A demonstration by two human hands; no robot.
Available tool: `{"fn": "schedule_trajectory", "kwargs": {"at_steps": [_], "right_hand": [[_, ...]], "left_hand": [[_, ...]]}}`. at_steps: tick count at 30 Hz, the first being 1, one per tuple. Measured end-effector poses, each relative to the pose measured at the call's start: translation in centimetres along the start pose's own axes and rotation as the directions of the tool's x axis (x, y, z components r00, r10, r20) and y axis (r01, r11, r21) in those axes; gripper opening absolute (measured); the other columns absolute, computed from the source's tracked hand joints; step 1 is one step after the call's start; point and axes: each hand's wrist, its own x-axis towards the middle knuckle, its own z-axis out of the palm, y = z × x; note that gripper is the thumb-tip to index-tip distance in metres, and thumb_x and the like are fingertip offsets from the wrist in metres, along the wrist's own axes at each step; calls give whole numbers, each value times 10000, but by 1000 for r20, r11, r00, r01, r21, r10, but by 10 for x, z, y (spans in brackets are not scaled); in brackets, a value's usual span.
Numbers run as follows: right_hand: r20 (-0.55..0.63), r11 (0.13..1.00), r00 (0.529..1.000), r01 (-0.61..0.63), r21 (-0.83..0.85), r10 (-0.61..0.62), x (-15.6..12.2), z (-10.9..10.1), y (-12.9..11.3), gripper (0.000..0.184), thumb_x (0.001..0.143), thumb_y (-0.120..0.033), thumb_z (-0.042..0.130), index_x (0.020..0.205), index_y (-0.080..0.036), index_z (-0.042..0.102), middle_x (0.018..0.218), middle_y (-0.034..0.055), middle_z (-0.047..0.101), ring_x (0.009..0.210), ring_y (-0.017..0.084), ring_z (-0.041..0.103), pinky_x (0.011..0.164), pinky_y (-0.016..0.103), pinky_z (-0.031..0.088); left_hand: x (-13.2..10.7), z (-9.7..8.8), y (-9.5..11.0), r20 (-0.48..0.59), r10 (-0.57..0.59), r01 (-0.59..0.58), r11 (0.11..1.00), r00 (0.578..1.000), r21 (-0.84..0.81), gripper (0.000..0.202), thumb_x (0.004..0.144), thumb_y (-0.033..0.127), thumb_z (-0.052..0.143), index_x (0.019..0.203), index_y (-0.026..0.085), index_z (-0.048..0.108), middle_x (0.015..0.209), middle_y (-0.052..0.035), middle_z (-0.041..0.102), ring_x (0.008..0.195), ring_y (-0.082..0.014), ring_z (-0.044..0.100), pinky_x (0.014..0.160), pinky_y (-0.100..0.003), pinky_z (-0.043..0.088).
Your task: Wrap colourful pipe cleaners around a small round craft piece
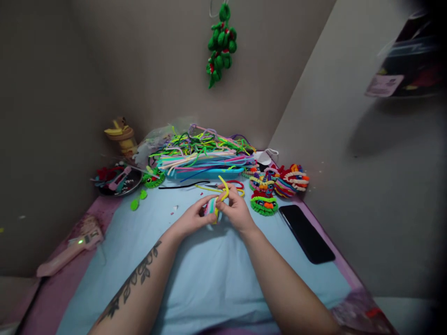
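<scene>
Over the middle of the light blue cloth (209, 270), my left hand (195, 215) is closed around a small striped bundle of pipe cleaners (212, 207) in white, teal, pink and yellow. My right hand (234, 208) pinches a yellow pipe cleaner (225, 186) at the bundle's right side; its free end curves up above the fingers. Part of the bundle is hidden by my fingers and thumbs. Just behind my hands lie scissors (240, 185) with red and yellow handles, partly covered by the right hand. A black pipe cleaner (183, 185) lies left of them.
A blue tray (206, 175) heaped with colourful pipe cleaners stands at the back. Several finished pipe-cleaner figures (264, 203) and a black phone (307, 233) are at right. A pink glue gun (71, 249) and a dark round dish (131, 186) are at left. Green figures (221, 44) hang on the wall.
</scene>
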Motion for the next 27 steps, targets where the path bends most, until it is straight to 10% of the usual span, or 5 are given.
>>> {"fn": "schedule_trajectory", "kwargs": {"at_steps": [8, 15, 27], "right_hand": [[-46, 984, 999, -12, 177, 21, 2, -2, 9, 136, 738, -358, 699, 759, -228, 664, 1157, 55, 502, 1139, 224, 494, 1000, 368, 363], [-126, 973, 986, -77, 216, 106, 4, 2, 13, 199, 657, -348, 756, 706, -206, 626, 1154, 68, 523, 1155, 243, 489, 934, 360, 407], [-69, 976, 988, -149, -160, 140, 5, -5, 12, 186, 729, -379, 660, 701, -200, 620, 1179, 81, 533, 1110, 246, 503, 891, 378, 394]], "left_hand": [[1, 2, 4, -182, 7, 19, 990, 983, 138, 661, 698, 377, 724, 1297, 212, 501, 1243, -112, 551, 1069, -253, 543, 884, -357, 450], [-3, 3, 12, -102, 74, -42, 957, 992, 287, 614, 705, 384, 718, 1274, 247, 534, 1253, -89, 560, 1118, -273, 525, 965, -388, 397], [-3, 1, 12, -100, 146, -107, 941, 984, 321, 649, 727, 359, 704, 1325, 237, 481, 1363, -103, 481, 1256, -275, 432, 1053, -396, 328]]}}
